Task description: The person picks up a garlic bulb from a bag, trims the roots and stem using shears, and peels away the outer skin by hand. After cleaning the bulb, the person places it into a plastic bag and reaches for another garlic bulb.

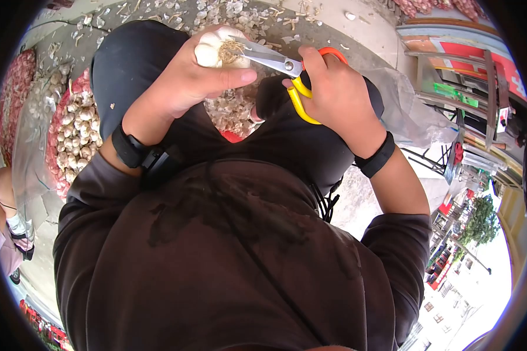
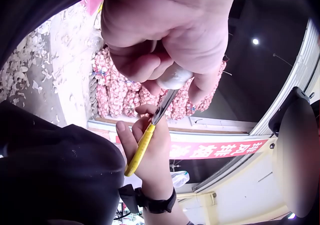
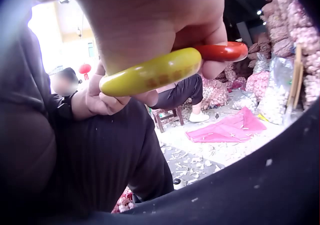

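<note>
My left hand (image 1: 181, 85) grips a white garlic bulb (image 1: 208, 51), its dry brown root tuft turned toward the right hand. The right hand (image 1: 342, 96) holds a pair of scissors (image 1: 275, 61) with metal blades and yellow and red handles. In the head view the blades overlap the root tuft, their tips right at the bulb. From the left wrist, the bulb (image 2: 176, 77) shows partly between thumb and fingers, with a blade against its lower edge. The right wrist view shows the yellow handle (image 3: 155, 72) across the palm; the blades are hidden there.
A red mesh sack of garlic bulbs (image 1: 76, 134) stands beside the left leg. Garlic skins (image 1: 234, 14) litter the floor ahead and between the legs. Clear plastic (image 1: 392, 105) lies by the right knee. Another person (image 3: 182, 92) sits on a stool near a pink sheet (image 3: 230, 127).
</note>
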`<action>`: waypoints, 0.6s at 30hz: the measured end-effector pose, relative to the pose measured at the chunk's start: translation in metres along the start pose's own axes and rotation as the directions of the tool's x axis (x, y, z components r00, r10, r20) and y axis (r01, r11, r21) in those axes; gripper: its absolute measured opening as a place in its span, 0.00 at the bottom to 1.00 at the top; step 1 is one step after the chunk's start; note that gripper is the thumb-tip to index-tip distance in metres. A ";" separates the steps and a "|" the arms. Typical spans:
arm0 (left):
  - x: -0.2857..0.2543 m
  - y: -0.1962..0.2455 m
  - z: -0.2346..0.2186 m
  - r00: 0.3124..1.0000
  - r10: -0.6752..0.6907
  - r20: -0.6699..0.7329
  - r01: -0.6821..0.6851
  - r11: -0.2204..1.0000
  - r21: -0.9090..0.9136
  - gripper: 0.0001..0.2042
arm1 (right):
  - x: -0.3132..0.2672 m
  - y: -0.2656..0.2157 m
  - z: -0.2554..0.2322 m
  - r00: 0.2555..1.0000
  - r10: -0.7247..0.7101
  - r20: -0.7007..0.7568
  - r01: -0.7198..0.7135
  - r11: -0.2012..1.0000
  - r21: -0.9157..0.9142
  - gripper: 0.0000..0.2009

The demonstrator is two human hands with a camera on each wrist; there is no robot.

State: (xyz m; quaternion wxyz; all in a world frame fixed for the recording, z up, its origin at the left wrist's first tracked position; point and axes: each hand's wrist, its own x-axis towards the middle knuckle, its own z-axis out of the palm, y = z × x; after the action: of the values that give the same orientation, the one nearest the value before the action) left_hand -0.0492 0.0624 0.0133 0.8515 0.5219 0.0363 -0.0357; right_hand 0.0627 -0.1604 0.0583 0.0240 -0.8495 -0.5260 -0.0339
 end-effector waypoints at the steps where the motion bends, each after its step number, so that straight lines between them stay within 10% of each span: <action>1: 0.000 -0.001 0.002 1.000 0.015 -0.024 -0.014 1.000 0.015 0.22 | 0.001 0.001 0.000 1.000 0.002 0.001 -0.002 1.000 0.025 0.27; 18: -0.003 0.001 -0.002 0.986 -0.105 0.126 0.113 0.992 -0.062 0.33 | 0.019 0.002 -0.013 0.988 -0.111 0.102 0.085 0.969 0.232 0.37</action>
State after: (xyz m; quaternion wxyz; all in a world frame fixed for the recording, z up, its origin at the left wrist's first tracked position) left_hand -0.0520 0.0653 0.0137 0.8665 0.4861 0.0136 -0.1130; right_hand 0.0720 -0.1454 0.0731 0.0891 -0.8145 -0.5684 0.0741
